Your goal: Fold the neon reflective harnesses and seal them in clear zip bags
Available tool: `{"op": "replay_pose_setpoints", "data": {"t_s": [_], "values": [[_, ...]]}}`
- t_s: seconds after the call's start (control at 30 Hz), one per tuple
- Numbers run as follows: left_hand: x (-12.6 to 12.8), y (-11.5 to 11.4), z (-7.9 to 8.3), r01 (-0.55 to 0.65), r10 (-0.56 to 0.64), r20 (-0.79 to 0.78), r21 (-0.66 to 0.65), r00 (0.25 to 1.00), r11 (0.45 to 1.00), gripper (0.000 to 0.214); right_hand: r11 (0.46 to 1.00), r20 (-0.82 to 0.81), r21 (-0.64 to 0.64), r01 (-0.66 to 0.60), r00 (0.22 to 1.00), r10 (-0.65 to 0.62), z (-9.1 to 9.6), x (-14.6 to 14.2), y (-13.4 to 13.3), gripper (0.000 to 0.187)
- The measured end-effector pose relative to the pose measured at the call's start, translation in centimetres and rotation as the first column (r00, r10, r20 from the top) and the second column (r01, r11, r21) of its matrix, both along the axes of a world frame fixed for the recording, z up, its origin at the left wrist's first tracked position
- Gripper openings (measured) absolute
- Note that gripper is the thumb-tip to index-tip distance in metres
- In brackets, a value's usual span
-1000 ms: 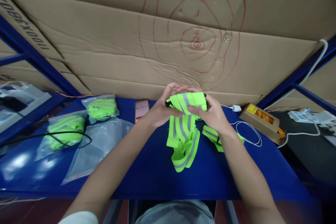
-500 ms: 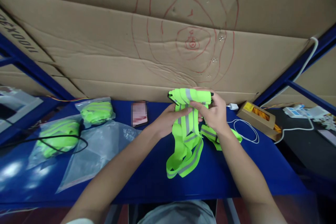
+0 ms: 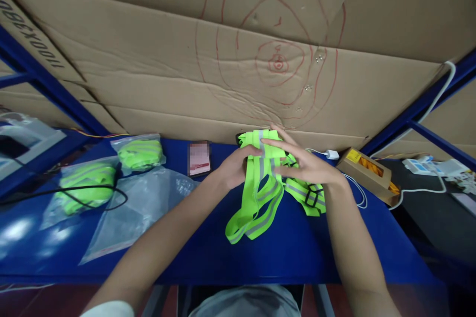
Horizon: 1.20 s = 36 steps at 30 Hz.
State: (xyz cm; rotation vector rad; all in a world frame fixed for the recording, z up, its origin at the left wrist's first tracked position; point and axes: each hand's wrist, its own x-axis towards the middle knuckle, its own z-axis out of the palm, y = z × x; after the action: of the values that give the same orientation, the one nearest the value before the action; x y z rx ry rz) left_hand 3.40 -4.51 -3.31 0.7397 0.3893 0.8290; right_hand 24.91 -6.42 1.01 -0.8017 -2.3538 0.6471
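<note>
My left hand [image 3: 237,166] is closed on a folded bundle of neon-green reflective strap [image 3: 258,168], with a grey stripe along its middle. Loops of this strap hang down in front of the fingers. Against the right side of the bundle is my right hand [image 3: 307,162], its fingers stretched out and apart. Below and behind that hand, more green strap [image 3: 307,197] with black buckles lies on the blue table [image 3: 208,252]; whether it joins the held bundle is hidden.
To the left lie two bagged strap bundles [image 3: 140,153] [image 3: 87,185], a flat clear plastic bag [image 3: 143,208] and a black cable [image 3: 85,188]. A phone [image 3: 199,158] lies near the cardboard wall [image 3: 156,69]. At right are a cardboard box [image 3: 366,176] and a white cable with plug [image 3: 332,154].
My right hand has loosened from the bundle, spreading its fingers and shifting slightly right. The bundle and its hanging loops have moved a little left, still in my left hand.
</note>
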Motion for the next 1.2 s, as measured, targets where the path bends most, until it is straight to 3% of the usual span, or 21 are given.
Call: {"op": "replay_pose_setpoints", "data": {"t_s": [0.1,0.17,0.27,0.47,0.57,0.67,0.73,0.83,0.97,1.07,1.13,1.2], "values": [[-0.3,0.5,-0.2,-0.03,0.032,-0.074,0.022,0.997,0.999,0.049,0.995,-0.088,-0.096,0.024,0.996,-0.033,-1.0,0.2,0.9,0.087],[-0.3,0.4,-0.1,-0.042,0.048,-0.11,0.058,0.993,0.997,0.051,0.982,-0.158,-0.103,0.156,0.973,-0.171,-1.7,0.0,1.5,0.081],[-0.1,0.1,-0.2,-0.035,0.045,-0.119,0.084,0.992,0.996,0.051,0.949,-0.117,-0.097,0.301,0.943,-0.311,-2.2,-0.8,1.6,0.063],[0.4,0.5,-1.6,0.203,-0.204,0.01,0.051,0.979,0.978,0.045,0.923,-0.151,0.146,0.356,0.93,-0.335,-1.0,-1.7,-0.2,0.039],[0.5,0.3,-1.7,0.294,-0.296,0.011,0.081,0.955,0.952,0.046,0.886,-0.199,0.3,0.354,0.932,-0.304,-0.6,-1.4,-0.3,0.047],[0.2,-0.4,-1.0,0.312,-0.311,-0.028,0.066,0.95,0.948,0.064,0.846,-0.204,0.439,0.303,0.951,-0.235,-0.7,-1.1,0.4,0.06],[0.1,-0.8,-0.4,0.29,-0.286,-0.096,0.042,0.954,0.956,0.069,0.879,-0.155,0.415,0.236,0.97,-0.187,-0.9,-1.1,0.9,0.063],[0.2,-1.2,0.2,0.188,-0.181,-0.158,0.031,0.971,0.982,0.055,0.929,-0.119,0.334,0.16,0.985,-0.127,-1.1,-1.3,1.1,0.064],[0.4,-1.2,0.7,0.118,-0.113,-0.152,0.029,0.982,0.993,0.045,0.954,-0.06,0.277,0.113,0.993,-0.1,-0.4,-0.7,0.3,0.063],[0.0,-1.0,0.9,0.075,-0.069,-0.133,0.042,0.989,0.996,0.039,0.985,0.018,0.163,0.052,0.998,-0.055,0.4,0.0,-0.6,0.052],[-0.2,-0.9,1.0,0.021,-0.012,-0.123,0.068,0.992,0.997,0.036,0.99,-0.071,0.091,0.103,0.993,-0.097,0.7,0.3,-0.8,0.043],[-0.4,-1.1,0.9,0.009,0.007,-0.144,0.108,0.99,0.994,0.042,0.974,-0.199,0.051,0.223,0.957,-0.209,0.6,0.3,-0.6,0.057]]}}
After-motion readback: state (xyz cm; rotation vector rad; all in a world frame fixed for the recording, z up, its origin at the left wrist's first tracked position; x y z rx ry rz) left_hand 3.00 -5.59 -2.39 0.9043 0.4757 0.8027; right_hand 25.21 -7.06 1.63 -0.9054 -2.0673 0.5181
